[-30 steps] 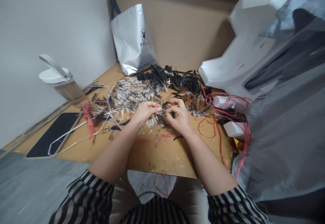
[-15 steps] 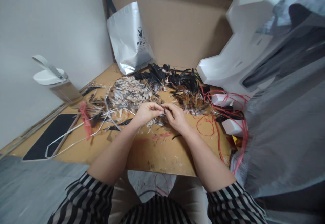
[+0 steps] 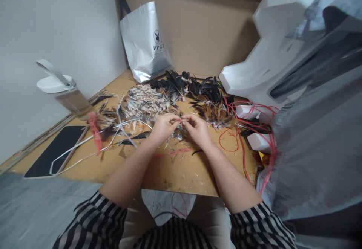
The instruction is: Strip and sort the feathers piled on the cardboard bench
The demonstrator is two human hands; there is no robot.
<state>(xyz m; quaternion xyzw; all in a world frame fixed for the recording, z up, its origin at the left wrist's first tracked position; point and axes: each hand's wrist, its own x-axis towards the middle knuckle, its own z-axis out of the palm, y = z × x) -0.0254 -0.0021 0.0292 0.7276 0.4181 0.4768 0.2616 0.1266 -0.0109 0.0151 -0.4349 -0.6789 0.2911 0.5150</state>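
At frame centre, the left hand (image 3: 162,127) and right hand (image 3: 198,129) meet fingertip to fingertip, both pinched shut on a small feather (image 3: 181,121) lying crosswise between them, above the table (image 3: 181,173), equally near each.

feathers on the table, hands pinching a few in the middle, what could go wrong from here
1. The left hand and right hand pinch a small clump of feathers right over the loose pile; strays could get mixed in.
2. The red string lies tangled beside the right hand and could snag.
3. The white strap trails near the left forearm and could drag feathers off.
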